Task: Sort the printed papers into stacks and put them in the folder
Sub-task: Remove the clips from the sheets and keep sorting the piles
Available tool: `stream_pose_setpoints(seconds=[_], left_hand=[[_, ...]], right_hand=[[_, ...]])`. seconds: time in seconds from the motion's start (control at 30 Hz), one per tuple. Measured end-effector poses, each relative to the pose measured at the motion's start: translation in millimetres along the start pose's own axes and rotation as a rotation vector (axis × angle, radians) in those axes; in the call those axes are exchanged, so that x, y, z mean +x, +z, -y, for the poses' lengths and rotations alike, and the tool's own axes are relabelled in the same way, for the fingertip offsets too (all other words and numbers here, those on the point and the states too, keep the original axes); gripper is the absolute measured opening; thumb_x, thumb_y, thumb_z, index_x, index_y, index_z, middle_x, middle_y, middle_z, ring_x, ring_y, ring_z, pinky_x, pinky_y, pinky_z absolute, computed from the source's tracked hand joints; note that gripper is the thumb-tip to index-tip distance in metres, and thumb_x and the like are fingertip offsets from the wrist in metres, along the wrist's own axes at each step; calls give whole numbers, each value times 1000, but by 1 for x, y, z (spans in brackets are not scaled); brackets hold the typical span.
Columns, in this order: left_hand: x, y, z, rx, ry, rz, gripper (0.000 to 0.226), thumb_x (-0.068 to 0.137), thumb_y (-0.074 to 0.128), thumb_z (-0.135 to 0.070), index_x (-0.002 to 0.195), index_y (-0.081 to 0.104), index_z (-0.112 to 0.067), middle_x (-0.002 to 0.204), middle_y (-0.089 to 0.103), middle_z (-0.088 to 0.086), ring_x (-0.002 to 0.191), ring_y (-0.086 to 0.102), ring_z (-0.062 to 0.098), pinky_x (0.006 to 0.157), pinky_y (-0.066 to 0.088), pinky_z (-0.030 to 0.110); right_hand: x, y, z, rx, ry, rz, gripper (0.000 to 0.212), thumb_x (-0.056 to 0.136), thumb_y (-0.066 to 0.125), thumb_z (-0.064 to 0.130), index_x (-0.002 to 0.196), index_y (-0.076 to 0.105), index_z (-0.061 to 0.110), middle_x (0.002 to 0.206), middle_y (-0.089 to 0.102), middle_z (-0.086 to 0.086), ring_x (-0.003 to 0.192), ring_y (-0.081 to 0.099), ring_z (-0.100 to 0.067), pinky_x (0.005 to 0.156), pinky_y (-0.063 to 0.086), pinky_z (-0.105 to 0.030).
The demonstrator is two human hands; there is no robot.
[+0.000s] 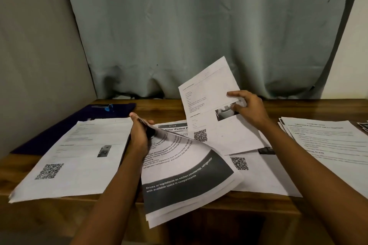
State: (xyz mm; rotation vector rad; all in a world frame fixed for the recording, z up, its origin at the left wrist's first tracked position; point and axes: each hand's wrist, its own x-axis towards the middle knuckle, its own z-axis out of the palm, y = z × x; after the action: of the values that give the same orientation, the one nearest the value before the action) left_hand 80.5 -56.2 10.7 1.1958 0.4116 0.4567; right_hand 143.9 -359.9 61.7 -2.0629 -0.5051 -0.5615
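From your head camera, much is covered. The dark blue folder [111,111] lies at the far left of the wooden table [282,106]. Only its far edge and clip show, because the left stack [79,155] lies on top of it. That stack's long axis runs from far to near and slants left toward you, with its QR code at the near end. The right stack [328,139] is cut off by the frame's edge, and its print is too blurred to read.

Your left hand [139,135] grips the far edge of a bundle of papers [185,181], with fingers and thumb curled round it. The bundle bows over and runs down toward you, and its near end hangs past the table's front edge. It hides part of the loose middle sheets [258,175].

Your right hand [249,109] pinches the right edge of a single sheet [209,89] between thumb and fingers. The sheet is raised off the table, printed face toward you. Its long axis is near upright, its top leans right, and its QR code is at the bottom. Its small text is illegible.
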Motion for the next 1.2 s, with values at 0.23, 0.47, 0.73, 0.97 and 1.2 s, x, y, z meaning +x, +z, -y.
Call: stream_pose_setpoints(seconds=[0.23, 0.47, 0.73, 0.97, 1.2], left_hand=[[0, -1, 0, 70, -130, 18, 107, 71, 20, -90, 139, 45, -12, 136, 54, 8, 118, 56, 28, 98, 45, 35], [-13, 8, 5, 306, 21, 30, 70, 95, 19, -65, 132, 52, -16, 127, 56, 6, 113, 53, 23, 101, 37, 37], [-15, 9, 10, 780, 186, 199, 66, 96, 14, -61, 139, 45, -21, 145, 44, 12, 134, 38, 31, 109, 27, 45], [-15, 11, 10, 956, 254, 275, 75, 84, 17, -71, 128, 47, -18, 131, 55, 11, 118, 52, 29, 94, 40, 43], [-15, 10, 10, 833, 221, 289, 68, 92, 15, -64, 140, 40, -22, 143, 46, 11, 130, 43, 32, 103, 33, 45]], right_hand=[[-36, 43, 10, 239, 222, 302, 41, 88, 58, -7, 125, 56, 10, 128, 54, -2, 108, 54, -10, 76, 45, -9], [-57, 75, 20, 122, 376, 435, 48, 93, 34, -5, 131, 42, 23, 134, 48, -17, 112, 55, -32, 74, 52, -41], [-49, 78, 17, -262, 321, 352, 39, 100, 35, 38, 123, 50, 9, 129, 53, -13, 121, 42, -33, 96, 36, -39], [-42, 85, 21, -60, 473, 254, 62, 95, 44, 50, 134, 36, 3, 130, 51, -11, 117, 50, -27, 86, 42, -36], [-51, 79, 26, 183, 213, 366, 39, 83, 71, 17, 120, 60, 12, 115, 66, -2, 97, 66, -18, 80, 57, -35]])
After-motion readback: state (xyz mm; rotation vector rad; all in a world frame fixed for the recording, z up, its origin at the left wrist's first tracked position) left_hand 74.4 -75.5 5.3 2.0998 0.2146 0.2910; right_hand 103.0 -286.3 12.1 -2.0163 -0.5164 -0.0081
